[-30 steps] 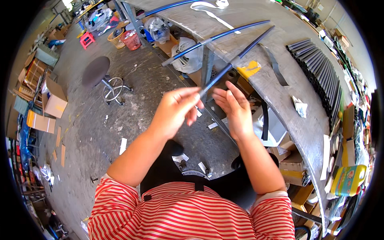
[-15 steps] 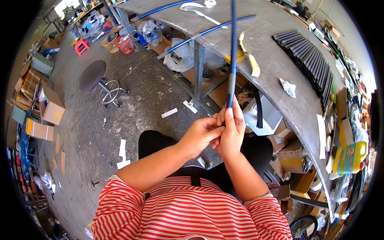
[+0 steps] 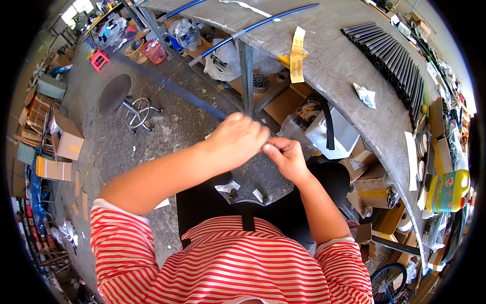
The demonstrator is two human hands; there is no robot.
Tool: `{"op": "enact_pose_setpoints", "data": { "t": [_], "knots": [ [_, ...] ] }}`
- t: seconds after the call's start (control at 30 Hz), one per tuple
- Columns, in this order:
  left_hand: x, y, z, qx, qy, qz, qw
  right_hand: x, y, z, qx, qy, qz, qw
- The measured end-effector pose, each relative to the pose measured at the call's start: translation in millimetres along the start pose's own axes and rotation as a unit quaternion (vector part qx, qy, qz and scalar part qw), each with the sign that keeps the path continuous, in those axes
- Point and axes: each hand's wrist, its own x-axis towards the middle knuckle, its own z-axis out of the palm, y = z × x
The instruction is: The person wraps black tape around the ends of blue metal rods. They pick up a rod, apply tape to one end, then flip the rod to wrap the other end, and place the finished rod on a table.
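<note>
A long blue rod (image 3: pixel 187 96), smeared by motion, slants from the upper left down into my left hand (image 3: pixel 235 139). That hand is closed around it in a fist, knuckles up. Right beside it, in line with the rod, is my right hand (image 3: pixel 287 158), its thumb pressed against curled fingers. Whether the rod's end or something else is in the right hand is hidden. Both hands are above my lap, left of the workbench (image 3: pixel 349 66). Another blue rod (image 3: pixel 273 17) lies across the bench edge, its pale end jutting out. A yellow printed strip (image 3: pixel 297 55) hangs over that edge.
Many black tubes (image 3: pixel 390 61) lie in a row on the bench, near a crumpled white wrapper (image 3: pixel 364 95). A yellow jug (image 3: pixel 448 191) stands at the right. Under the bench are a white bin (image 3: pixel 339 139) and cardboard boxes (image 3: pixel 372 185). A wheeled stool (image 3: pixel 115 95) stands left.
The blue rod has swung from upright down to the left. My left hand has turned over and closed on it; my right hand has moved slightly down. My view has shifted a little.
</note>
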Motion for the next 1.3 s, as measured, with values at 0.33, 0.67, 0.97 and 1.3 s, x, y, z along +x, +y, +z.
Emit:
{"op": "enact_pose_setpoints", "data": {
  "t": [0.33,0.67,0.97,1.3],
  "knots": [
    [-44,22,27,-0.771,-0.312,-0.239,0.501,39,-12,-14,-0.115,-0.412,0.008,0.904],
    [-54,19,60,-0.927,-0.105,-0.308,0.188,89,48,-38,0.189,0.203,0.192,0.941],
    [-68,12,53,-0.923,-0.009,-0.322,0.211,108,32,-25,0.181,0.311,0.005,0.933],
    [-58,24,38,-0.901,0.045,-0.358,0.240,47,44,-13,-0.426,0.223,-0.224,0.848]
  ]
}}
